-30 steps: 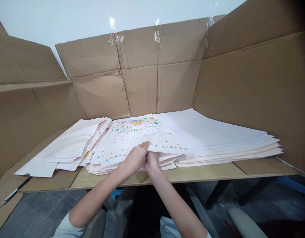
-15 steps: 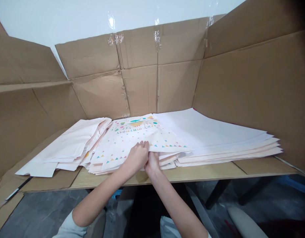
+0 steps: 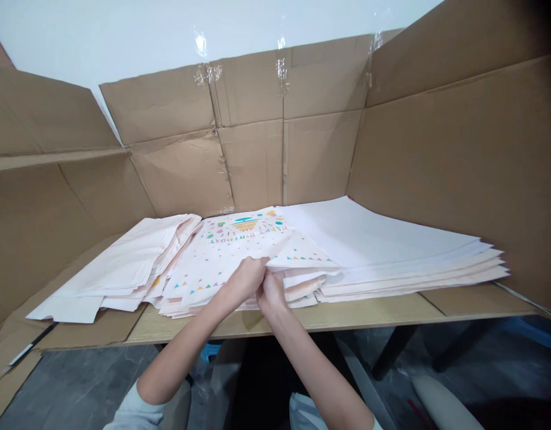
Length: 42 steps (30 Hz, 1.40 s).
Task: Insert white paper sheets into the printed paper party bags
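A thin white sheet (image 3: 239, 251) printed with HAPPY BIRTHDAY, a cake, dots and small coloured triangles lies on a pile at the middle of the table. From me the lettering looks upside down. My left hand (image 3: 250, 278) has its fingers closed on the sheet's near edge. Pressed up against it, my right hand (image 3: 272, 292) is also closed at that edge, its fingertips partly hidden. The edge is lifted and creased to the right of the hands, and layers below show. Whether this is a single sheet or a bag, I cannot tell.
To the left lies a stack of folded white pieces (image 3: 118, 257), with a dark thin strip (image 3: 33, 343) beside it. A broad stack of plain white sheets (image 3: 383, 245) is at the right. Cardboard walls (image 3: 253, 155) enclose the wooden table (image 3: 356, 313) at the back and sides.
Both hands have shifted slightly left and toward me, drawing the gripped edge along. The sheet is pulled into a sharper fold beside the fingers, and the gap beneath it looks wider.
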Tool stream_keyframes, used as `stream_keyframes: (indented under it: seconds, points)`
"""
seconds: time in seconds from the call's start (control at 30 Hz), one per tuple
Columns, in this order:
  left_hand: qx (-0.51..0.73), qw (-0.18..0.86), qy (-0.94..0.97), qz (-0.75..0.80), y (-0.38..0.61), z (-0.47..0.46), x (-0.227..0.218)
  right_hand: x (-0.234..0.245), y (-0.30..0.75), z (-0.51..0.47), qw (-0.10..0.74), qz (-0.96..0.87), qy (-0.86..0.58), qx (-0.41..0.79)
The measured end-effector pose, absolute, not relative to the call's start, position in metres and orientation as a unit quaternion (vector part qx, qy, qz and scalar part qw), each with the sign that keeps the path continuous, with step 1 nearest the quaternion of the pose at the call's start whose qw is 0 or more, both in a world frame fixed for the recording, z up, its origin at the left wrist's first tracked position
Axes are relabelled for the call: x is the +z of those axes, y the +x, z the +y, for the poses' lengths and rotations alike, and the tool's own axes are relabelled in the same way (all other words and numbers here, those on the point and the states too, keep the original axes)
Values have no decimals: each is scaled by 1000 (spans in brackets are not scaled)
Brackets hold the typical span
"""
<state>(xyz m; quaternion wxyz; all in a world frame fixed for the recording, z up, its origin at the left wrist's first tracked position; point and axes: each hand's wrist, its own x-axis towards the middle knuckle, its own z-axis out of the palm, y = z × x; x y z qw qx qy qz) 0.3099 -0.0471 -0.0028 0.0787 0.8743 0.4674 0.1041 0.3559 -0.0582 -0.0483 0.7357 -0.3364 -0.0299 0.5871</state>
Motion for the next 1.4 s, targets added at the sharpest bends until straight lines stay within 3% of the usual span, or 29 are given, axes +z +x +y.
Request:
stream_keyframes:
  seconds: [0.33, 0.77, 1.0, 1.1, 1.2, 1.27, 1.4]
  points:
    - [85, 11, 875, 476, 302, -31, -21, -48, 359, -57, 722, -50, -324, 609]
    - [159, 92, 878, 443, 288, -31, -24, -54, 355, -39, 701, -92, -328, 626]
    - [45, 110, 895, 430, 244, -25, -40, -40, 404, -120, 528, -221, -258, 779]
    - [-13, 99, 890, 444, 223, -29, -44, -37, 447, -144, 556, -399, -360, 634]
    - [-27, 91, 893, 440, 210, -30, -44, -46, 487, -133, 590, -539, -537, 272]
    - [-32, 84, 896, 435, 205, -30, -43, -57, 504, -115, 515, -612, -585, 134]
    - [-35, 74, 897, 434, 202, -27, -41, -77, 510, -85, 366, -734, -569, 60]
